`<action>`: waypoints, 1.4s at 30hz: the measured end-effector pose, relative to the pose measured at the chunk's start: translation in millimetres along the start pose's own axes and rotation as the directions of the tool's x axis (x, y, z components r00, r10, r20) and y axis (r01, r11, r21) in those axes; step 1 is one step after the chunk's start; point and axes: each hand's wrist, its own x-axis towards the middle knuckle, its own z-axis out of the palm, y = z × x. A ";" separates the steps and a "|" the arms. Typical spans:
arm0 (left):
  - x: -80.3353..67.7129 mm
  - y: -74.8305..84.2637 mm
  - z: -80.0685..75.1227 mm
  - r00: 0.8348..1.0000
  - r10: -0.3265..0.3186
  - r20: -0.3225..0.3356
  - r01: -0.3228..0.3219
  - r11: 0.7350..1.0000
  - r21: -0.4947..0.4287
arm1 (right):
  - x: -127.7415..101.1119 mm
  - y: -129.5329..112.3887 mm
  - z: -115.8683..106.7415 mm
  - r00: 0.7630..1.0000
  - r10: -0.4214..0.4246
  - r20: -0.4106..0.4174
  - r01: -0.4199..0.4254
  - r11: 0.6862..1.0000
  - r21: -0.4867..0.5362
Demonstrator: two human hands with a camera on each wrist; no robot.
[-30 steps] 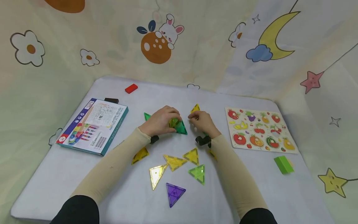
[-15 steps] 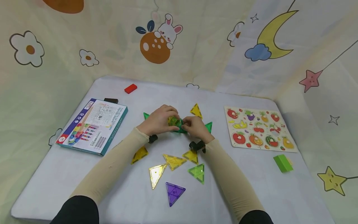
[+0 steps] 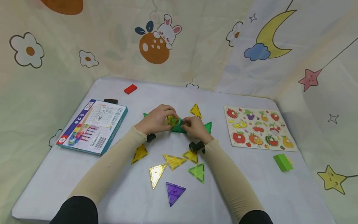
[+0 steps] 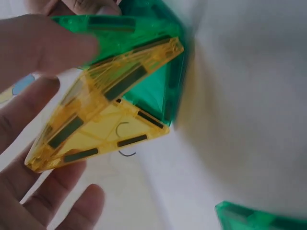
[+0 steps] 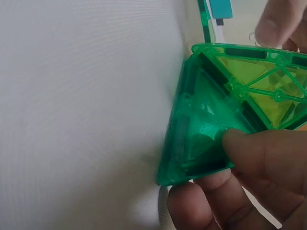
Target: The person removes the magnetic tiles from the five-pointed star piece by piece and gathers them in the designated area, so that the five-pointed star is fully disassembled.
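Green and yellow translucent triangular magnetic tiles (image 3: 176, 127) stand joined as a small raised structure between both hands. My left hand (image 3: 157, 119) holds it from the left; its thumb presses a green tile (image 4: 115, 29), while other fingers curve behind the yellow tiles (image 4: 122, 125). From the right, my right hand (image 3: 196, 127) pinches a dark green triangular tile (image 5: 204, 124) between thumb and fingers. That tile's edge meets the green-framed tile, through which yellow shows. Fingers hide part of the structure in the head view.
Loose yellow tiles (image 3: 174, 162), a light green one (image 3: 197, 173) and a purple one (image 3: 174, 193) lie nearer. Another yellow tile (image 3: 196, 110) lies behind. A boxed set (image 3: 93, 126) is left, a fruit puzzle board (image 3: 260, 129) right, with a green block (image 3: 283, 163) below it.
My right hand has moved left from beside the back yellow tile to the structure and now pinches its green tile. The left hand has shifted slightly left, still holding on.
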 end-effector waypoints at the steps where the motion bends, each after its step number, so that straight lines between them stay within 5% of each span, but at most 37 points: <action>1: 0.6 -0.2 -0.4 1.000 -0.012 0.013 0.012 1.000 0.004 | 0.0 0.1 0.1 1.000 0.000 0.000 0.000 1.000 -0.002; 7: 4.9 -2.0 0.3 0.996 -0.065 0.062 0.061 0.996 0.065 | -0.9 -0.7 0.4 1.000 -0.010 -0.015 0.010 1.000 -0.026; 15: 9.1 -0.7 2.7 0.998 -0.012 0.061 0.003 0.989 0.146 | -2.4 -1.4 0.6 0.998 -0.055 -0.040 0.053 0.998 -0.041; 30: 11.9 3.3 7.5 0.999 -0.010 0.051 0.001 0.984 0.177 | -9.7 -9.6 0.6 0.984 -0.152 -0.092 0.140 0.982 -0.126; 42: 22.2 12.2 10.2 0.997 0.047 0.060 -0.059 0.973 0.223 | -32.0 -6.1 -15.0 0.991 -0.130 -0.022 0.130 0.991 0.006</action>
